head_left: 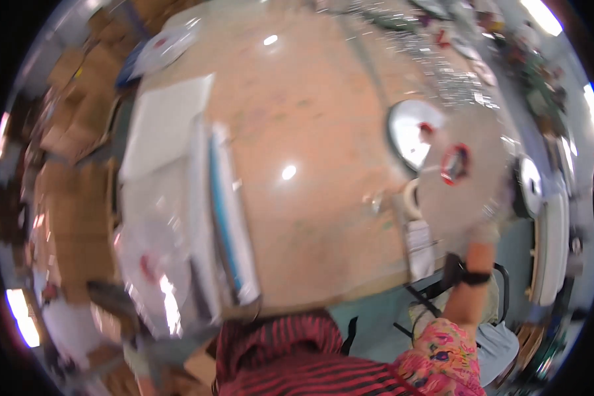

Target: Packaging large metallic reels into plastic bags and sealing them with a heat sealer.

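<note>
A flat, round, greyish-white disc (468, 198) with a red-rimmed hole is raised over the right side of the table. My right hand (484, 231) is at its near edge and appears to grip it; the fingers are mostly hidden and smeared by motion. A black band circles that wrist. Behind the disc, a second white round piece (409, 132) with a dark rim lies partly covered. A cream-coloured ring, perhaps a tape roll (412, 199), sits close by, above a white folded strip (420, 249). My left hand is out of view.
The tan table (310, 231) spreads ahead. On its left lie white sheets (168, 125), a long white-and-blue piece (226, 204) and a plastic-wrapped round item (155, 264). Shiny silvery material (442, 72) covers the far right. Cardboard boxes (79, 224) stand left; a chair (498, 297) is at right.
</note>
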A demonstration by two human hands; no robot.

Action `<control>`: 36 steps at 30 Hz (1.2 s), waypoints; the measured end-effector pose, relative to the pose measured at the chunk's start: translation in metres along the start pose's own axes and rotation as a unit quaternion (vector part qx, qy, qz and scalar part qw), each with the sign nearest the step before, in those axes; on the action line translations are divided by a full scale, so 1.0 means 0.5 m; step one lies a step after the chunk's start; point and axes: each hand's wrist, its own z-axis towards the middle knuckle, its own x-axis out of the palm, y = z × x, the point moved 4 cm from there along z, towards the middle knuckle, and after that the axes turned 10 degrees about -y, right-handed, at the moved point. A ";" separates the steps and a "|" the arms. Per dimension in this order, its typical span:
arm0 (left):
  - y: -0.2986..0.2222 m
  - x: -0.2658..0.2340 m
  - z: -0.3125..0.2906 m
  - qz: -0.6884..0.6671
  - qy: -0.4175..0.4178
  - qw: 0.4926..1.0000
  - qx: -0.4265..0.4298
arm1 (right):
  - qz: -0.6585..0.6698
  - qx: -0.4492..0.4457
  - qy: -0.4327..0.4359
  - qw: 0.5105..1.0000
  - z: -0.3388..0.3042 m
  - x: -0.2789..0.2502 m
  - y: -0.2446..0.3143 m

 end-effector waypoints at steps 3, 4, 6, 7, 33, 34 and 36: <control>0.025 0.077 0.073 -0.146 0.076 0.983 0.082 | 0.022 -0.005 -0.065 0.998 -0.274 -0.139 0.024; 0.046 0.097 0.094 -0.215 0.091 0.971 0.048 | 0.028 -0.014 -0.090 0.995 -0.352 -0.161 0.042; 0.038 0.119 0.121 -0.205 0.128 0.969 0.046 | 0.041 -0.056 -0.160 0.985 -0.513 -0.141 0.072; 0.040 0.124 0.130 -0.226 0.109 0.962 0.110 | 0.054 -0.081 -0.204 0.974 -0.623 -0.068 0.058; -0.089 0.109 0.046 -0.031 0.069 0.707 0.703 | -0.631 -0.149 0.447 0.617 -1.450 0.506 -0.485; -0.091 0.106 0.047 -0.032 0.066 0.706 0.704 | -0.636 -0.186 0.462 0.589 -1.444 0.521 -0.491; -0.096 0.104 0.038 0.006 0.110 0.664 0.739 | -0.627 -0.239 0.484 0.562 -1.435 0.543 -0.504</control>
